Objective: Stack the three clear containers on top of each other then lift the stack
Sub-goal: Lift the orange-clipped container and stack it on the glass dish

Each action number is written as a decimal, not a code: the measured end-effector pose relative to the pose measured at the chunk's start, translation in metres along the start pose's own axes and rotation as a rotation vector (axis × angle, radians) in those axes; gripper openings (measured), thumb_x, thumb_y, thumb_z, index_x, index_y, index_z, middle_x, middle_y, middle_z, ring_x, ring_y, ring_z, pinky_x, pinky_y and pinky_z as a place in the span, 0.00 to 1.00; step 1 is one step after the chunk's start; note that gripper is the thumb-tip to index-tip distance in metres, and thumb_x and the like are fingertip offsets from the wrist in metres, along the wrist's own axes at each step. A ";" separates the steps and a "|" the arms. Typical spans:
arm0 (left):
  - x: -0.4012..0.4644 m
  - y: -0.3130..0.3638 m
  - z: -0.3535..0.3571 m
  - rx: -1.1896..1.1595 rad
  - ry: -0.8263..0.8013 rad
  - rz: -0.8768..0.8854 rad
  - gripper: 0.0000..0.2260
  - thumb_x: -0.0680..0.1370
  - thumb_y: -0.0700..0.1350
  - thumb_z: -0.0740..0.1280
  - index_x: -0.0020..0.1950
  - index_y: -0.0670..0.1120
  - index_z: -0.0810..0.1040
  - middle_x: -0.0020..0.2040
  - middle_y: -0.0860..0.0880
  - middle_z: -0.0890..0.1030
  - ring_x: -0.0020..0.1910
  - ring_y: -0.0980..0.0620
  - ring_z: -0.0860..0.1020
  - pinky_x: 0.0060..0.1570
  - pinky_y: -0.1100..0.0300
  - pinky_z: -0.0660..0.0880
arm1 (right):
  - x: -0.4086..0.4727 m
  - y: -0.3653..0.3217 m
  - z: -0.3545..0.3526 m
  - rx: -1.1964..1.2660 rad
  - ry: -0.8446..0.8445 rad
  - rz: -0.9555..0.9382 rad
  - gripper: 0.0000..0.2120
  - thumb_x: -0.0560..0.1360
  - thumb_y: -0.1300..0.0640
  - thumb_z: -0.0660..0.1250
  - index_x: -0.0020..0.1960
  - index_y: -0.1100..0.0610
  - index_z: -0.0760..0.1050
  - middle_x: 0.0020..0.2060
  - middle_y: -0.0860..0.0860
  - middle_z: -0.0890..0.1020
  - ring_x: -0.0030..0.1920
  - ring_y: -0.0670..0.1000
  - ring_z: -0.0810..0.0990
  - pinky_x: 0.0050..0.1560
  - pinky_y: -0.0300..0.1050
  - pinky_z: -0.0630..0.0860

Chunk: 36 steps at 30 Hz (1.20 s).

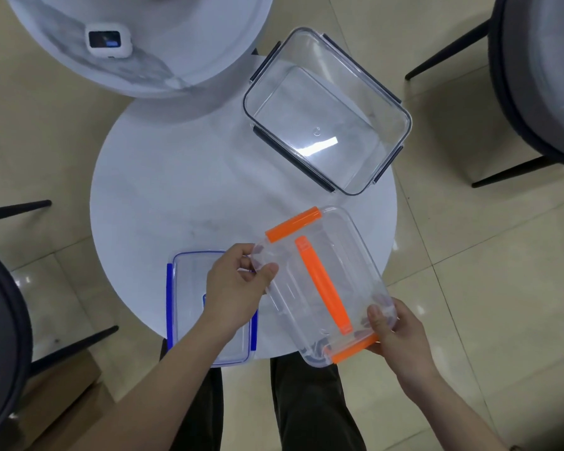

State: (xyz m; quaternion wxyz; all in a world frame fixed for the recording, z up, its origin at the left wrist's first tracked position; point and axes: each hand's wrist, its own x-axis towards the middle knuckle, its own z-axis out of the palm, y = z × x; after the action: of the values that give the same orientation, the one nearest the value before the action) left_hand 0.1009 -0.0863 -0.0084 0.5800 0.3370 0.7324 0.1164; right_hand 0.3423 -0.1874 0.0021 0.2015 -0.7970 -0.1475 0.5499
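We hold the orange box (323, 284) by its ends, left hand (238, 281) and right hand (394, 333) pinching it. The black box (326, 109) lies toward the upper right, the blue box (189, 288) under our left wrist.

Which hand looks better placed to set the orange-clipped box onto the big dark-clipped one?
Probably the right hand: it sits on the same side as the dark-clipped container. Both hands hold the orange-clipped container, but the left hand hovers over the blue-clipped container.
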 end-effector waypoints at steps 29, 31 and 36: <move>0.001 0.008 0.001 -0.103 -0.004 -0.067 0.14 0.75 0.41 0.75 0.58 0.50 0.79 0.48 0.47 0.84 0.41 0.49 0.86 0.45 0.52 0.85 | 0.004 0.011 0.003 -0.084 0.057 -0.049 0.15 0.80 0.51 0.67 0.64 0.56 0.75 0.50 0.55 0.84 0.47 0.55 0.86 0.36 0.41 0.84; -0.002 0.009 0.000 -0.138 0.004 -0.072 0.14 0.75 0.40 0.75 0.58 0.49 0.79 0.49 0.46 0.84 0.42 0.47 0.86 0.46 0.49 0.85 | 0.004 0.012 0.005 -0.121 0.089 -0.066 0.15 0.79 0.51 0.67 0.63 0.57 0.75 0.48 0.55 0.84 0.46 0.56 0.86 0.39 0.48 0.86; -0.012 0.016 -0.011 -0.229 0.017 -0.070 0.14 0.75 0.40 0.75 0.59 0.50 0.80 0.50 0.45 0.83 0.47 0.45 0.86 0.50 0.44 0.84 | -0.003 -0.001 0.005 -0.165 0.118 -0.132 0.14 0.79 0.50 0.68 0.61 0.57 0.76 0.46 0.53 0.85 0.44 0.55 0.87 0.41 0.49 0.86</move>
State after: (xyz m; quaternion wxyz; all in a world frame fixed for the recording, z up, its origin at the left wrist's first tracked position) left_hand 0.0970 -0.0796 0.0130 0.6120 0.2420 0.7306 0.1818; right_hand 0.3365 -0.1875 0.0034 0.1792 -0.8304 -0.2325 0.4736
